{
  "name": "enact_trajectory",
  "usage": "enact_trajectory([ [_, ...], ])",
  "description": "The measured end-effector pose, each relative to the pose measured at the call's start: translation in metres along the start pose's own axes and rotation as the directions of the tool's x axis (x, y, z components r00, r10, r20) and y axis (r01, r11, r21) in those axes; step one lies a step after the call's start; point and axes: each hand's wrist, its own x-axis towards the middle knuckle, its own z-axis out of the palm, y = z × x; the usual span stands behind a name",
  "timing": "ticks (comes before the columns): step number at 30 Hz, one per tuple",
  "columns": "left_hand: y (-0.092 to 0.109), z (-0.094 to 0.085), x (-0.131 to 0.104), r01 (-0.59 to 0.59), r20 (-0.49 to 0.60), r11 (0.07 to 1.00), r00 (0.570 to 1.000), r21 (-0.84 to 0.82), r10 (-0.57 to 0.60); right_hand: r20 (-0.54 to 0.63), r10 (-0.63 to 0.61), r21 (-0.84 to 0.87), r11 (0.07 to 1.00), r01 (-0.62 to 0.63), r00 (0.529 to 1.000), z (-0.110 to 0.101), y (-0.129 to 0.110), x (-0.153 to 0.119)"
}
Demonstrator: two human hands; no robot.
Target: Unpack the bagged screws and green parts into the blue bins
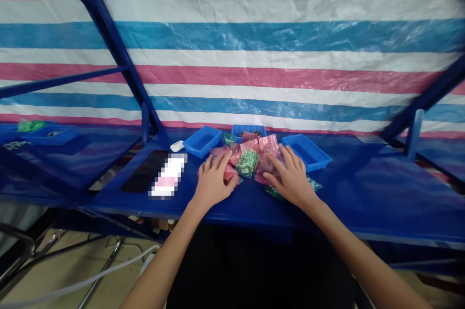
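Observation:
Several small pink and green plastic bags lie in a pile on the blue table (pixel 232 205). My left hand (pixel 213 180) rests on the pile's left side, fingers spread over pink bags. On the right side, my right hand (pixel 292 178) lies over more bags with its fingers apart. Between the hands sits a green bag (pixel 247 162), with a pink bag (pixel 269 145) behind it. Part of another green bag (pixel 314 184) sticks out beyond my right hand. What is under the palms is hidden.
Blue trays stand behind the pile: left (pixel 202 141), middle (pixel 266 131) with small parts, and right (pixel 307 152). A dark phone-like object (pixel 145 172), a blurred rectangle (pixel 169 176) and a white case (pixel 177 146) lie left. Blue frame posts (pixel 136 81) rise behind.

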Motion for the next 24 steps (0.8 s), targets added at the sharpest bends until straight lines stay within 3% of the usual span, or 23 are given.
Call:
enact_trajectory([
  [3, 0.004, 0.004, 0.007, -0.001, 0.010, 1.000, 1.000, -0.005, 0.001, -0.014, -0.014, 0.019, 1.000, 0.014, 1.000, 0.003, -0.013, 0.030],
  [7, 0.006, 0.006, 0.013, -0.040, 0.038, 0.999, 0.998, 0.008, 0.040, 0.088, 0.019, 0.062, 0.998, -0.025, 0.996, 0.018, -0.023, 0.060],
  [15, 0.003, 0.006, 0.022, -0.051, 0.069, 0.998, 0.996, -0.031, 0.054, 0.182, -0.024, 0.144, 0.990, -0.002, 0.983, 0.028, -0.024, 0.040],
  [24, 0.001, 0.016, 0.074, -0.070, 0.057, 0.996, 0.996, -0.062, 0.073, 0.175, -0.007, 0.137, 0.990, -0.017, 0.985, 0.032, -0.025, 0.037],
])
